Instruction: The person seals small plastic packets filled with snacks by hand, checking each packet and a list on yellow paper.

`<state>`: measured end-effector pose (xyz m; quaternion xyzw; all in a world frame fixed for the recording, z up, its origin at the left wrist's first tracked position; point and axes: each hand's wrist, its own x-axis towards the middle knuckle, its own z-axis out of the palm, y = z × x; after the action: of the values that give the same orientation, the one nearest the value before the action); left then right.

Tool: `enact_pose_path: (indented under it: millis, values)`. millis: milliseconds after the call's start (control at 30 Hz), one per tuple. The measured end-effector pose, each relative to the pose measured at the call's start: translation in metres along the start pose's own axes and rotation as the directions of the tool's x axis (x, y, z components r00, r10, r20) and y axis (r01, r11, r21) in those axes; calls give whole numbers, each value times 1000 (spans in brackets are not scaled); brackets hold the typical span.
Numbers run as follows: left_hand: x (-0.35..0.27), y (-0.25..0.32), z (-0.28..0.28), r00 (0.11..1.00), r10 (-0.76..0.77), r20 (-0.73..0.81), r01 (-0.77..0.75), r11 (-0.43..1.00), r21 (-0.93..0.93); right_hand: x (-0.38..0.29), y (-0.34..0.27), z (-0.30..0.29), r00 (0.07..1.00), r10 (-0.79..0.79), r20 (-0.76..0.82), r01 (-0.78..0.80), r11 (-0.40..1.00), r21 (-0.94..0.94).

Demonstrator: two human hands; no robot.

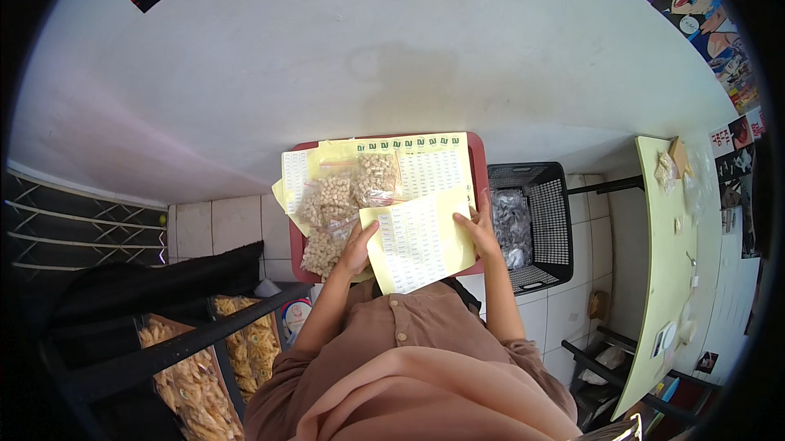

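Observation:
A pale yellow sheet of small white printed labels (417, 244) is held up in front of me. My left hand (357, 249) grips its left edge, thumb on top. My right hand (481, 229) pinches the opposite edge, also with the thumb on the face. Beneath the sheet, several clear zip bags of small beige chunks (331, 195) lie heaped. They rest on more label sheets (429, 159), some with round green logo stickers along the far edge. All of this lies on a red tabletop (478, 165), partly covered by the paper.
Right of the red top stands a black plastic basket (555, 226) holding crumpled plastic. Farther right is a pale yellow table (662, 269) with small bags on it. A black rack (165, 343) at lower left holds large bags of snacks (190, 379). A white wall (276, 60) rises ahead.

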<state>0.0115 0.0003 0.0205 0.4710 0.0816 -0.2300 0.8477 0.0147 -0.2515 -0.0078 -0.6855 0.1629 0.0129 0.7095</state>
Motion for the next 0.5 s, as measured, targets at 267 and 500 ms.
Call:
enact_pose_path:
  millis: [267, 500]
  values:
    - [-5, -4, -17, 941, 296, -163, -332, 899, -285, 44, 69, -53, 863, -64, -501, 195, 958, 212]
    - [-20, -6, -29, 974, 217, 61, -102, 666, -738, 84, 104, -37, 805, -111, -583, 40, 990, -132]
